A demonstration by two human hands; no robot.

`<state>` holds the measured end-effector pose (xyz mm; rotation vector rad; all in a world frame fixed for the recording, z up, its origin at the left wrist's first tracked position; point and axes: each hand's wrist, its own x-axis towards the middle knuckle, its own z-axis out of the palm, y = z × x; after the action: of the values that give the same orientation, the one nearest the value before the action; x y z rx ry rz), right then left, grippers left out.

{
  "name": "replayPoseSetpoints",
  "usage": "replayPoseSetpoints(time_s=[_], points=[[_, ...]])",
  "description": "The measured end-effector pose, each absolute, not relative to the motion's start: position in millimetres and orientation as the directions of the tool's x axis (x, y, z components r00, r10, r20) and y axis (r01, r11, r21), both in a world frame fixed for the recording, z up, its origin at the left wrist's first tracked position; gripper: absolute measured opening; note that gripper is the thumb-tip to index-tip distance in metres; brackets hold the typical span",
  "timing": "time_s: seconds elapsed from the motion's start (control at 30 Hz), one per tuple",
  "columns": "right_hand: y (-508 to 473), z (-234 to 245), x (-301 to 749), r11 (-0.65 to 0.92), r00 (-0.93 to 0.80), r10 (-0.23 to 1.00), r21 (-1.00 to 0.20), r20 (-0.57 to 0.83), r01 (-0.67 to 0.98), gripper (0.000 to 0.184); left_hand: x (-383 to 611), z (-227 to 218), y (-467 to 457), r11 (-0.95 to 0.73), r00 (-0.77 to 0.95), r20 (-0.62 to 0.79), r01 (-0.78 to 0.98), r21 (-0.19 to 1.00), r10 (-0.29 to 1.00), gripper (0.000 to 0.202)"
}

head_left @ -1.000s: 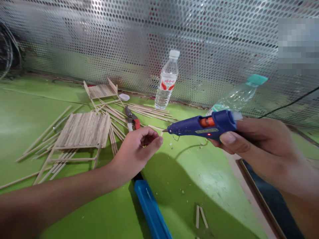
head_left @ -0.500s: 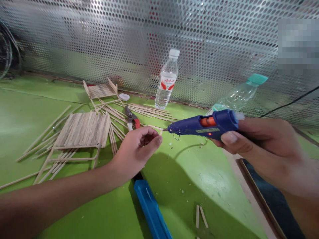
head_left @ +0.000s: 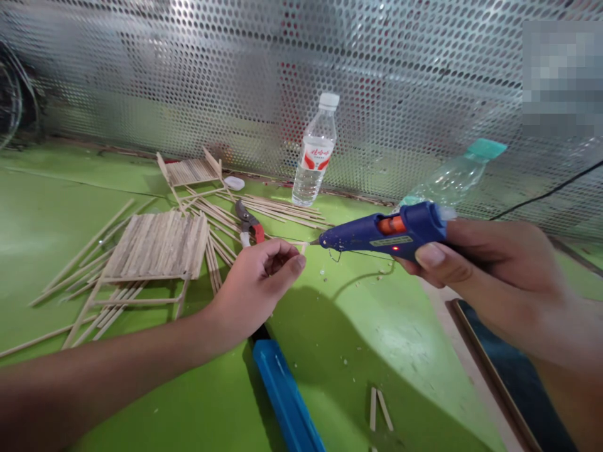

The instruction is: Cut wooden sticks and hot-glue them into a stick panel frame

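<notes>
My right hand (head_left: 490, 282) grips a blue hot glue gun (head_left: 381, 235) with an orange part inside and a small red light lit. Its nozzle points left and meets, or nearly meets, the end of a short wooden stick (head_left: 304, 248). That stick is pinched between the thumb and fingers of my left hand (head_left: 264, 276), and most of it is hidden by them. Below my left hand lies a blue-handled tool (head_left: 287, 395), its dark end partly covered by the hand. Two short cut sticks (head_left: 379, 409) rest on the green table.
Left of my hand stand a small slatted stick frame (head_left: 155, 245) and another one (head_left: 195, 171) behind it, amid loose sticks (head_left: 277, 210). Pruning shears (head_left: 249, 223) lie close by. A water bottle (head_left: 313, 154) stands near the perforated metal wall (head_left: 211, 75); a green-capped bottle (head_left: 452, 172) leans right.
The glue gun has shifted slightly, its rear dipping a little to the left and its nozzle rising slightly at the stick's end. My left hand stays almost still.
</notes>
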<state>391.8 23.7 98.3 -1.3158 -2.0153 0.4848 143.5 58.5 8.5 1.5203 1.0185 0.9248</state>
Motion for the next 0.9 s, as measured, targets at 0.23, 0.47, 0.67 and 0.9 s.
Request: replayPoseSetpoints(time_s=[0.23, 0.47, 0.67, 0.9], points=[[31, 99, 392, 0.454, -0.294, 0.885, -0.532, 0.360, 0.715, 0.031, 143, 7, 59, -0.110, 0.330, 0.047, 0.175, 0.978, 0.943, 0.030], [41, 86, 398, 0.266, -0.157, 0.925, -0.296, 0.345, 0.917, 0.036, 144, 8, 59, -0.160, 0.311, 0.087, 0.220, 0.962, 0.947, 0.031], [53, 64, 404, 0.103, -0.063, 0.958, -0.131, 0.280, 0.986, 0.031, 142, 8, 58, -0.131, 0.311, 0.053, 0.233, 0.964, 0.949, 0.031], [64, 27, 416, -0.004, -0.005, 0.969, 0.035, 0.247, 0.999, 0.044, 143, 8, 57, -0.122, 0.328, 0.044, 0.220, 0.968, 0.944, 0.030]])
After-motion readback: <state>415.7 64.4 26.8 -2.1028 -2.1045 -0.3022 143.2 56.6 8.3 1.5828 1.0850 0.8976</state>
